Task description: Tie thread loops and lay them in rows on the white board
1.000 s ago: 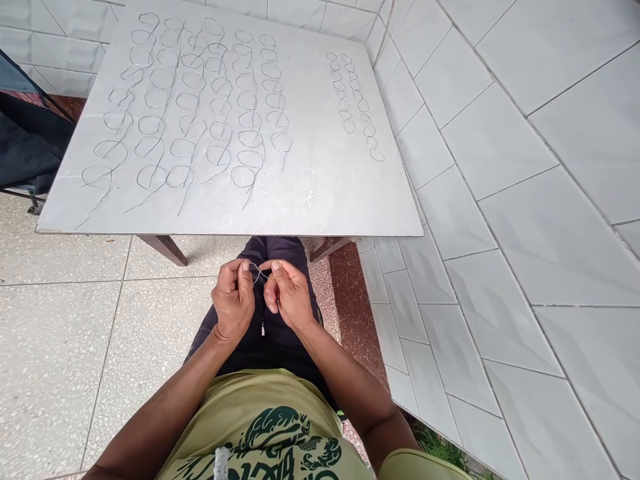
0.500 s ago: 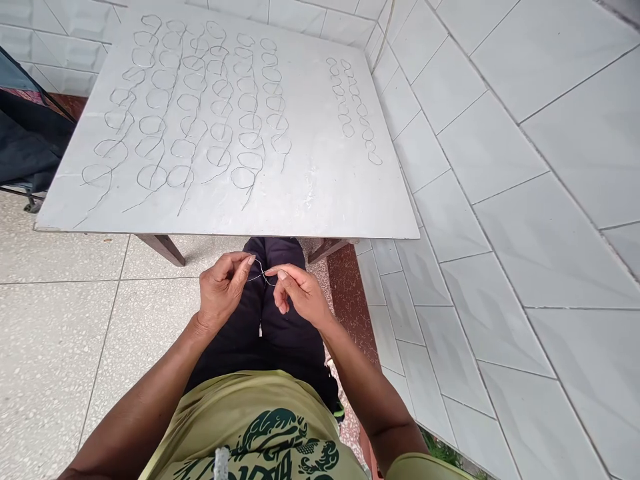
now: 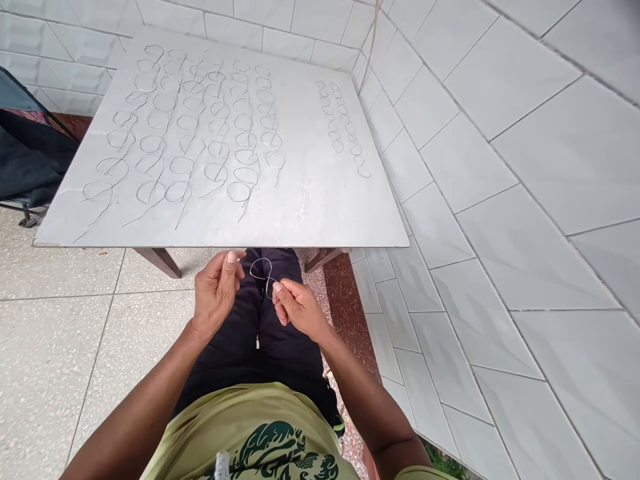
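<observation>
Right hand (image 3: 299, 308): pinches thin wire loop (image 3: 261, 269).
Left hand (image 3: 216, 289): fingertips pinched, apparently on the wire's end.
Table (image 3: 310, 213): rows of finished loops (image 3: 200, 133).

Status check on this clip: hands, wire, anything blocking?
Right hand pinches wire loop at its crossing. Left hand beside it, contact unclear. Finished loops rowed on white board. Nothing blocking.

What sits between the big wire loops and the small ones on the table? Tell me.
Nothing: in the head view, only bare table separates the big wire loops from the small wire loops.
</observation>
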The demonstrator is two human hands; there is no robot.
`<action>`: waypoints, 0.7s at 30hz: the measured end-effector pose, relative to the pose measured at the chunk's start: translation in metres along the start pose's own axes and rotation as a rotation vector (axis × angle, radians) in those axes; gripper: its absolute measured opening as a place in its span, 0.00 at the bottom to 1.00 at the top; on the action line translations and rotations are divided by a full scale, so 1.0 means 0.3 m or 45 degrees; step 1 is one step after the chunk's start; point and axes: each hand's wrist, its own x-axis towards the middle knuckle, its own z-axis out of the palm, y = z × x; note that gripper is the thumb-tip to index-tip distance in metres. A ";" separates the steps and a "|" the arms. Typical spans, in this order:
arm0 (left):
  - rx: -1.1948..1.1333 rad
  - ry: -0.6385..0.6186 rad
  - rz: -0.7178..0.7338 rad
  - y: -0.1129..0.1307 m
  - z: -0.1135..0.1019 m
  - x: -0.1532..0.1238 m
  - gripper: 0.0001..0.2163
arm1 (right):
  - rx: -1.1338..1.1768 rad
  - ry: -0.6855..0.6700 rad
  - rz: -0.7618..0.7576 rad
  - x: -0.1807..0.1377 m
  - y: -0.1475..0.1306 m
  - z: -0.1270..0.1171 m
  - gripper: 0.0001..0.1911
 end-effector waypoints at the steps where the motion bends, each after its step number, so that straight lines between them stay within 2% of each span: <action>1: -0.008 -0.002 -0.028 -0.002 -0.001 -0.009 0.18 | -0.003 0.055 -0.005 0.002 -0.007 -0.008 0.22; 3: 0.017 -0.044 -0.090 -0.020 -0.001 -0.037 0.18 | -0.035 0.152 -0.031 0.010 -0.028 -0.034 0.22; 5: 0.077 -0.158 -0.151 -0.060 -0.001 -0.074 0.17 | -0.091 0.236 -0.063 0.022 -0.056 -0.075 0.23; 9: 0.297 -0.377 -0.192 -0.211 -0.008 -0.136 0.17 | -0.179 0.410 -0.087 0.071 -0.103 -0.203 0.25; 15: 0.556 -0.440 -0.084 -0.463 -0.037 -0.134 0.17 | -0.348 0.747 -0.039 0.205 -0.114 -0.471 0.24; 18: 0.628 -0.482 -0.103 -0.531 -0.043 -0.120 0.15 | -0.471 0.869 0.045 0.270 -0.115 -0.595 0.23; 21: 0.732 -0.502 -0.099 -0.571 -0.031 -0.112 0.14 | -0.519 0.879 0.167 0.333 -0.124 -0.680 0.22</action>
